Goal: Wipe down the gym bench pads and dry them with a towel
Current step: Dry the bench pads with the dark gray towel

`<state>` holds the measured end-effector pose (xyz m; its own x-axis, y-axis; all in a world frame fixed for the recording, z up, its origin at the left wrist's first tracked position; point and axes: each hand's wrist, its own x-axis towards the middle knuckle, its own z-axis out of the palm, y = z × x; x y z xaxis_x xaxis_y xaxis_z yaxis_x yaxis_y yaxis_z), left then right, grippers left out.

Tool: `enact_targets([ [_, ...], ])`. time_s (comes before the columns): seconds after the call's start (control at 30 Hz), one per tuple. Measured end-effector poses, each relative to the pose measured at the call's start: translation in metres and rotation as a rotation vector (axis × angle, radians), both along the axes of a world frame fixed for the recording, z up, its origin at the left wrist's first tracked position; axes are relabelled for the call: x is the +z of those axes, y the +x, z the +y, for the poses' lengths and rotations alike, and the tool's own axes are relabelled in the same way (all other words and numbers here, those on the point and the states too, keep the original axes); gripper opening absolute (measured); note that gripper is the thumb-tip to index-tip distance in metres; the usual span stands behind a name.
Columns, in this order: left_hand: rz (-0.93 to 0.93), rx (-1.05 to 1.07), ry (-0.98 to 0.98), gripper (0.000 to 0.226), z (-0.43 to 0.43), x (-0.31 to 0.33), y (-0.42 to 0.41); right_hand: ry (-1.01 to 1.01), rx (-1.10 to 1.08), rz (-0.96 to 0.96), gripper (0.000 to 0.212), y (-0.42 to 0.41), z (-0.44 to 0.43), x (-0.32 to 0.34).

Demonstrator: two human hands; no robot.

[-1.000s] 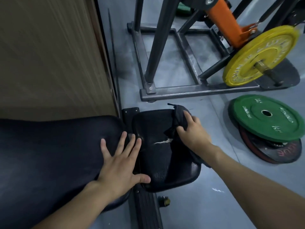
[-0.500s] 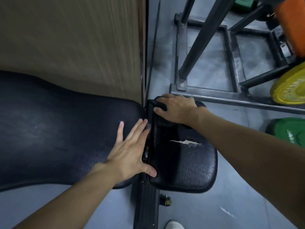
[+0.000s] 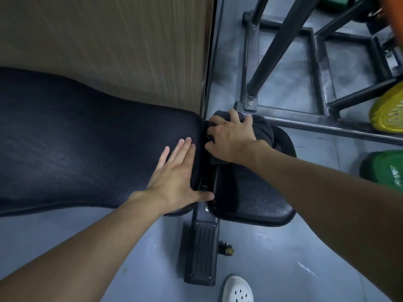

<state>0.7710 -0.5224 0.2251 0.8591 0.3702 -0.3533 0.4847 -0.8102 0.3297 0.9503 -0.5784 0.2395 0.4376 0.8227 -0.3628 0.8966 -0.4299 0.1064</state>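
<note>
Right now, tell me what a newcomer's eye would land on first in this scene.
First come the two bare hands at the centre: the right hand grips a dark towel bunched on the far end of the small seat pad, while the left hand lies flat on the long back pad beside it. Next is the colour at the right edge: a yellow plate above a green plate on the grey floor.
</note>
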Motion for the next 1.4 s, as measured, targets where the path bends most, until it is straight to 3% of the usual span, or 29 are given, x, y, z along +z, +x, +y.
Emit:
enact_targets([
  [0.23,-0.175,0.162,-0.189,0.061,0.003,0.001,0.006,0.075,0.087,-0.031,0.042,-0.044,-0.044,0.005],
  [0.6,-0.106,0.161,-0.276,0.052,0.002,0.005,0.001,0.268,0.201,0.047,0.036,-0.113,-0.129,-0.004],
  [0.77,-0.055,0.145,-0.292,0.053,0.004,0.009,0.003,0.274,0.442,0.009,0.028,-0.089,-0.182,-0.01],
  [0.87,-0.05,0.131,-0.325,0.06,0.001,0.009,0.004,0.307,0.145,0.013,0.045,-0.069,-0.165,-0.011],
  [0.97,-0.059,0.154,-0.32,0.065,-0.001,0.013,0.007,0.343,-0.141,0.015,0.048,-0.031,-0.124,-0.011],
  [1.07,-0.067,0.215,-0.362,0.064,0.0,0.025,0.012,0.268,-0.217,0.037,0.048,0.016,-0.085,-0.014],
  [1.17,0.093,0.099,-0.269,0.102,-0.01,0.034,0.018,0.21,-0.318,0.047,0.051,0.031,-0.064,-0.014],
  [1.27,0.256,-0.001,-0.134,0.122,-0.021,0.031,0.025,0.205,-0.303,0.046,0.058,0.007,-0.08,-0.007],
  [1.4,0.278,-0.066,-0.017,0.129,-0.024,0.023,0.022,0.247,-0.169,0.001,0.063,-0.051,-0.132,-0.006],
])
